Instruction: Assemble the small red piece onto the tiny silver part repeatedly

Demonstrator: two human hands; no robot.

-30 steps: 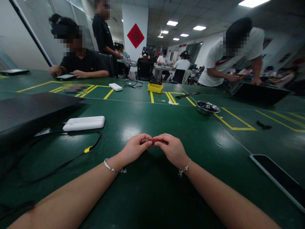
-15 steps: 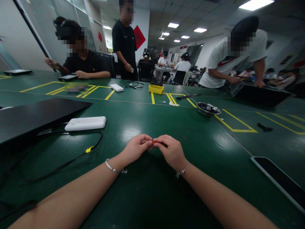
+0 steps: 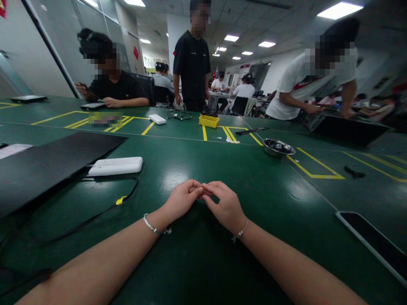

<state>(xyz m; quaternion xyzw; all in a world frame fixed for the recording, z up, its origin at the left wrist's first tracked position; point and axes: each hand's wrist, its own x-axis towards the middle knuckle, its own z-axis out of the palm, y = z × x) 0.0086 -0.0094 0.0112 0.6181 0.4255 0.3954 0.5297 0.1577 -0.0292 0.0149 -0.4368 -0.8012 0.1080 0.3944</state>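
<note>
Above the green table [image 3: 203,262], my two hands meet at the fingertips in the middle of the view. My left hand [image 3: 183,198] is closed, pinching a tiny orange-red thing [image 3: 204,189] between thumb and fingers. It is mostly covered by the fingers and too small to name. My right hand [image 3: 227,206] touches the same thing from the other side. Its fingers are bent round it, with a gap showing between thumb and forefinger. A bracelet hangs on each wrist.
At left lie a black panel [image 3: 63,159], a white power bank [image 3: 116,166] and a black cable [image 3: 135,190]. A metal bowl [image 3: 278,148] and a yellow box [image 3: 209,120] stand farther back. A phone [image 3: 375,241] lies at right. Several people are across the table.
My right thumb has moved down, away from its forefinger, widening the gap between them. The hands stay together. A standing person across the table has moved to the right.
</note>
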